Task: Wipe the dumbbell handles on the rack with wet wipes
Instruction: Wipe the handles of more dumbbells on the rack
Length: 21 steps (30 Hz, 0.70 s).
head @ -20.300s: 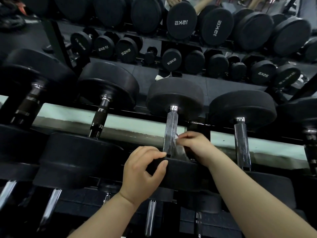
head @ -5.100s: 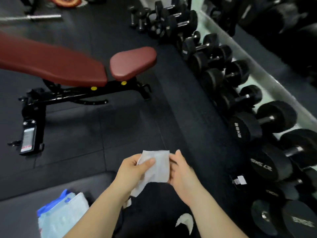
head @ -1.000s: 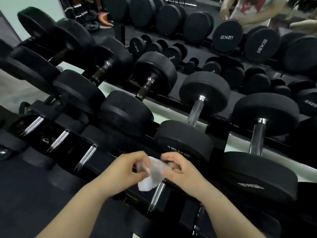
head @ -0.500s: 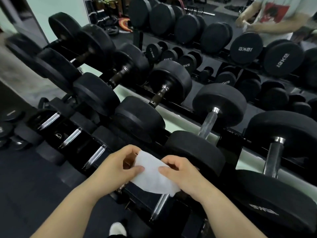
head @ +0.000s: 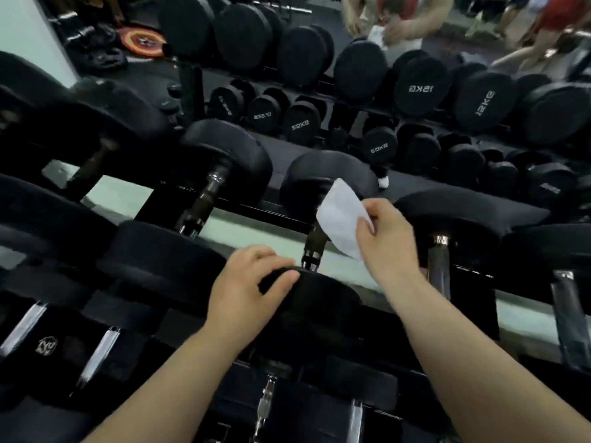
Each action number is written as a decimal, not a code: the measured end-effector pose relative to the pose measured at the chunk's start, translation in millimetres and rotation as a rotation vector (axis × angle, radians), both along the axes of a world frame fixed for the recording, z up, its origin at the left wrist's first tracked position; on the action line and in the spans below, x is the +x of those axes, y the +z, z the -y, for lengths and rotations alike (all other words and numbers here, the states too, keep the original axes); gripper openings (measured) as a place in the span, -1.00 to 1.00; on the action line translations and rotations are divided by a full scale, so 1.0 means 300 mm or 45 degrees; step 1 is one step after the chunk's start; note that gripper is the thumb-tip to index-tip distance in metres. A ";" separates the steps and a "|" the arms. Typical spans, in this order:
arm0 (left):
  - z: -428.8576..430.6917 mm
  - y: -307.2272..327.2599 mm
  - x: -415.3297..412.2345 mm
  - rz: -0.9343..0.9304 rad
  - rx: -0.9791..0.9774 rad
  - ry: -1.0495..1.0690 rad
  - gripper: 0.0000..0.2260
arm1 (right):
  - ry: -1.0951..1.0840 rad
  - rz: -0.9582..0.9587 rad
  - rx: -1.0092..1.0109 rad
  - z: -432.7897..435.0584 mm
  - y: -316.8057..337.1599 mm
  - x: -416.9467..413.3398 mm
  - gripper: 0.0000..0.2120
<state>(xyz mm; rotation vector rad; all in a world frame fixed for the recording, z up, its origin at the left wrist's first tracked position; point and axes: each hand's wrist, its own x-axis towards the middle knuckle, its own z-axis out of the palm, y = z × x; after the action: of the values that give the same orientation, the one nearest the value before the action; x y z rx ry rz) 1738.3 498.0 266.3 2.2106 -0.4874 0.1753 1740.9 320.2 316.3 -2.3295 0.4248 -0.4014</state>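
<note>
We are at the start of wiping one handle, a short dark bar with a bright collar at its lower end, lying on the rack between the far head and the near head. Our left hand lies over the near head with the fingers curled across its top edge and the thumb against its side, which steadies the weight. Our right hand pinches the wipe between thumb and fingers. The sheet stands up flat, just right of the handle and partly in front of the far head, and we judge it is not yet on the metal. To do this well, we should lay the wipe's broad face over the bar rather than dab with a corner, then fold the fingers round so the sheet wraps it. From there we draw it along from collar to collar, twisting the wrist to reach the underside, which we cannot see from here. The gap between the heads is tight, so the knuckles may catch the rubber. The left hand should bear down firmly so the dumbbell does not roll in its cradle while we rub. The next handle sits close on the right.
</note>
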 end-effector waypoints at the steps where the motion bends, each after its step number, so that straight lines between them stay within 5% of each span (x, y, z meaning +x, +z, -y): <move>1: -0.001 -0.012 0.015 0.047 0.007 -0.061 -0.65 | 0.017 -0.047 -0.130 -0.020 -0.022 0.048 -0.78; 7: -0.003 -0.070 0.054 0.198 -0.010 -0.150 -0.70 | 0.453 -0.442 -0.647 -0.043 -0.147 0.147 -0.68; 13: -0.002 -0.100 0.075 0.225 -0.129 -0.206 -0.80 | 0.680 -0.386 -0.329 0.006 -0.185 0.101 -0.82; 21: -0.002 -0.096 0.067 0.198 -0.102 -0.214 -0.81 | 0.345 -0.200 -0.567 -0.005 -0.218 0.237 -0.76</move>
<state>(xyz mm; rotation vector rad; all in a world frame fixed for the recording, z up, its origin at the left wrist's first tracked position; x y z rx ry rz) 1758.3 498.7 237.4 2.0764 -0.7361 0.2738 1812.0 321.7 251.0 -2.8174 0.0906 -0.1944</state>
